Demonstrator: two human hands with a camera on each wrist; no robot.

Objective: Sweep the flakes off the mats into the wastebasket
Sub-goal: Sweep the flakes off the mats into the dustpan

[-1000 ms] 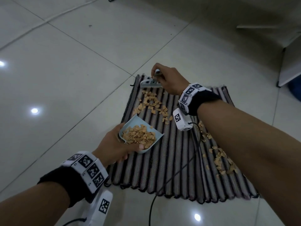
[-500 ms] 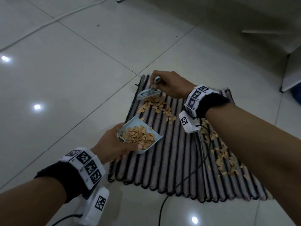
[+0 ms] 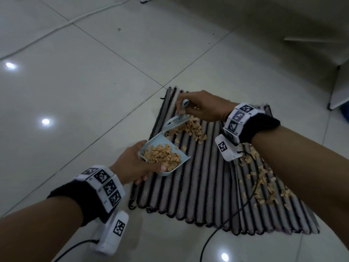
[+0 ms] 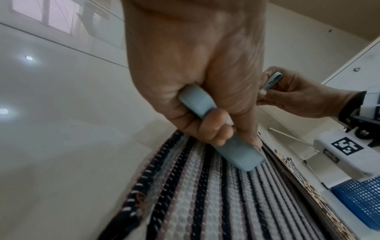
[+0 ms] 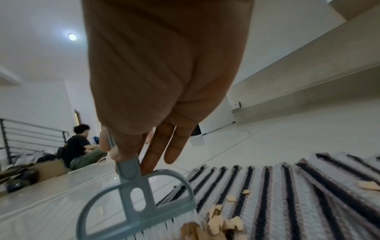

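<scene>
Sweeping approx. half done, by judgement: pan (image 3: 162, 155) holds a good heap; two flake patches left on mat (image 3: 204, 186).
Near: left hand (image 3: 132, 163), fingers curled tight round pan handle, pan mouth on mat's left part.
Mid: loose flakes (image 3: 264, 182) scattered along mat's right side, untouched.
Far: right hand (image 3: 200, 106), thumb & fingers pinching brush (image 3: 176, 121) handle; bristles down in far flake pile, just beyond pan.
Basket (image 4: 362, 199): blue mesh, right of mat, left wrist view only. Emptying pan into it not yet done.
</scene>
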